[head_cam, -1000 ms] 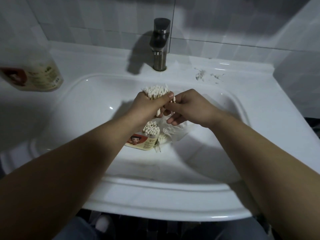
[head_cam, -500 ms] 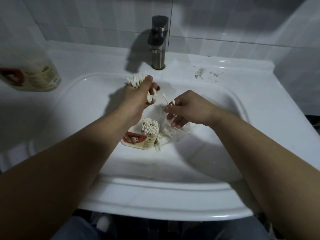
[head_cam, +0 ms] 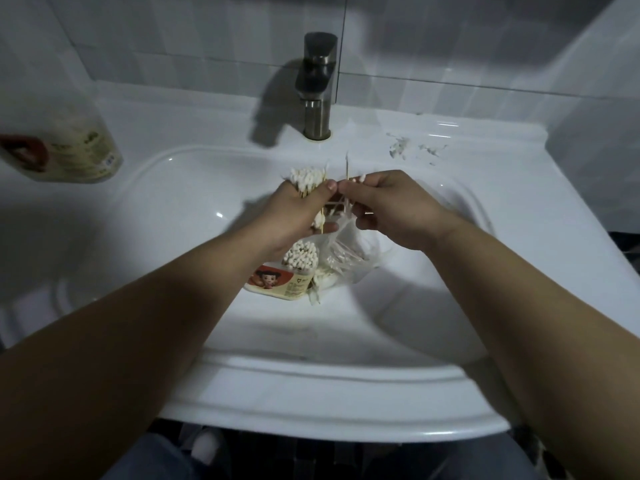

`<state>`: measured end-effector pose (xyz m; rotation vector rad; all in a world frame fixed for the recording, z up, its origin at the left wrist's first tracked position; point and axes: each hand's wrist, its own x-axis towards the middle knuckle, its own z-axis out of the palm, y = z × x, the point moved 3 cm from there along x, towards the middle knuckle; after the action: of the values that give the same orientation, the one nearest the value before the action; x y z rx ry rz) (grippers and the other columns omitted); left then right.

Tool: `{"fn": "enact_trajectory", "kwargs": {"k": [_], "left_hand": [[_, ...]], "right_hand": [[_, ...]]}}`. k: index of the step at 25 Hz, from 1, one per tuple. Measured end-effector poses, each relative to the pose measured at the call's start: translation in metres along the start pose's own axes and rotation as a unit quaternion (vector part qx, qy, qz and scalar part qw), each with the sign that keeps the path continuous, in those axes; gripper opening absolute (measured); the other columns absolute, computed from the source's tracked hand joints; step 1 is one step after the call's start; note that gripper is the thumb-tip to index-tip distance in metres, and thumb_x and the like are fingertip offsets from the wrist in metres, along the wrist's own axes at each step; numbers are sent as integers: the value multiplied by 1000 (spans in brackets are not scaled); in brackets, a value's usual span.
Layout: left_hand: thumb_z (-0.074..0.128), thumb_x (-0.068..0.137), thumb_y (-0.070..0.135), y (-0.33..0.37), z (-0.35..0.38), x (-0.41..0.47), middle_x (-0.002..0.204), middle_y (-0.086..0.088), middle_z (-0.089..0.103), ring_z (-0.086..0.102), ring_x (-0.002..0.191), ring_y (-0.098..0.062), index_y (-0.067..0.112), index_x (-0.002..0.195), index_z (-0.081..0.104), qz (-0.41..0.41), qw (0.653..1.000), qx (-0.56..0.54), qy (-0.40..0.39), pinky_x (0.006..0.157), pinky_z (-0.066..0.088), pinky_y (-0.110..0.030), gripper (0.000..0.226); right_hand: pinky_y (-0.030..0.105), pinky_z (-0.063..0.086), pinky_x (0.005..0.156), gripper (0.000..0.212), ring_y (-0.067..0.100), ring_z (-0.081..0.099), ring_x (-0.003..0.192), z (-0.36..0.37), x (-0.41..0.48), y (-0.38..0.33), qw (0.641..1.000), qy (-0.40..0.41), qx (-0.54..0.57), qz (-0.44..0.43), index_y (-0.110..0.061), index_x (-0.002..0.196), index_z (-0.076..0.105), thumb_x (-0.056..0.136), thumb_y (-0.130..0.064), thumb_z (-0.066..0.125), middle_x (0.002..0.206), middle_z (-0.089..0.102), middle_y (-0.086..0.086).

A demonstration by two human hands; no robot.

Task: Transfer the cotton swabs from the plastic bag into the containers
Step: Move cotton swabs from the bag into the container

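Head view is showing the left hand (head_cam: 298, 216) gripping a bundle of cotton swabs (head_cam: 308, 178) mid-frame, the right hand (head_cam: 391, 206) pinching a few beside it, above the plastic bag (head_cam: 349, 254) and cartoon-labelled container (head_cam: 277, 284), its writing unreadable.

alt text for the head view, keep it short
Over a white sink, a person's left hand grips a bundle of cotton swabs while the right hand pinches a few loose swabs. Below them sit a swab-filled container and a clear plastic bag; a faucet stands behind.

Left grip (head_cam: 298, 211) and right grip (head_cam: 393, 206), both curled closed, hover side by side, nearly touching.
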<state>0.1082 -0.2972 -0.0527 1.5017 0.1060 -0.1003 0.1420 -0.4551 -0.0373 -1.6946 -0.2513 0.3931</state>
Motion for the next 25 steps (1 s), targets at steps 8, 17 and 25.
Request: {"fn": "enact_trajectory", "kwargs": {"k": [8, 17, 25], "left_hand": [[64, 99, 10, 0, 2, -4, 89, -3, 75, 70, 79, -14, 12, 107, 71, 12, 998, 55, -43, 70, 59, -26, 11], [62, 97, 3, 3, 4, -8, 80, -2, 71, 62, 65, -10, 17, 90, 67, -2, 994, 79, -71, 54, 50, -21, 16], [65, 97, 18, -5, -1, -2, 65, -1, 60, 58, 62, -17, 15, 89, 66, -25, 990, 125, -54, 66, 47, -35, 9]], "right_hand": [[27, 42, 55, 44, 13, 45, 61, -1, 3, 5, 998, 35, -41, 20, 14, 100, 67, 95, -29, 72, 71, 62, 6], [29, 51, 57, 41, 18, 60, 58, 0, 2, -6, 995, 69, -18, -67, -14, 130, 63, 92, -4, 71, 73, 65, 7], [29, 56, 63, 15, 12, 65, 67, 0, 1, -6, 992, 64, -79, -76, -7, 104, 77, 98, -11, 64, 73, 73, 6]]}}
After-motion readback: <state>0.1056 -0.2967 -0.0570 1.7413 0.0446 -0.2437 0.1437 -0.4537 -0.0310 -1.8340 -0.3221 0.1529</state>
